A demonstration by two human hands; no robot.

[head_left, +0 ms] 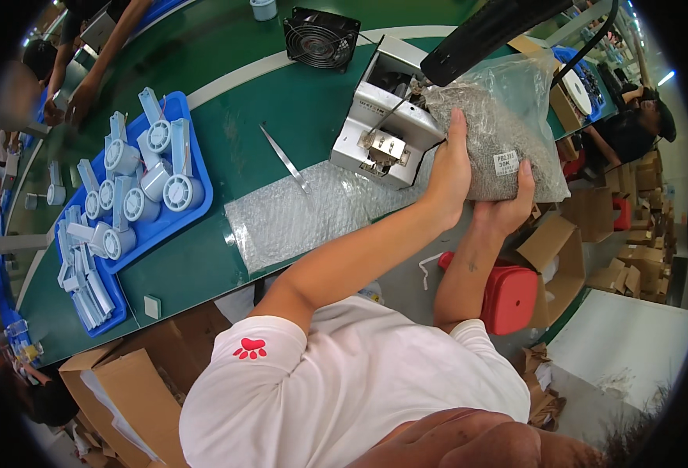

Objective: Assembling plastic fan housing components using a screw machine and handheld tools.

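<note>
Holding the clear bag (496,129) of small greyish parts (480,140) with both hands, you have it just right of the metal machine (387,121) on the green worktop (235,148). Grip: left hand (452,168) clamped on the bag's left side, thumb running up the front; right hand (509,212) clamped at its lower edge, thumb beside the white label (506,162). Looks like the right takes the weight while the left steadies the side; loose fill would sag otherwise. Slack film spreads up and right; can't tell if the mouth is open. Black cylindrical tool (484,39) hangs above, close to the bag's upper end; can't tell if they touch. Black square fan (320,40) stands behind the machine, clear of your arms. Bubble wrap (281,226) lies flat nearer you, probably as padding; tweezers (281,157) rest with one end on it. Further left, a blue tray (196,152) corrals light-blue handheld fans (138,204), presumably so they don't roll.
</note>
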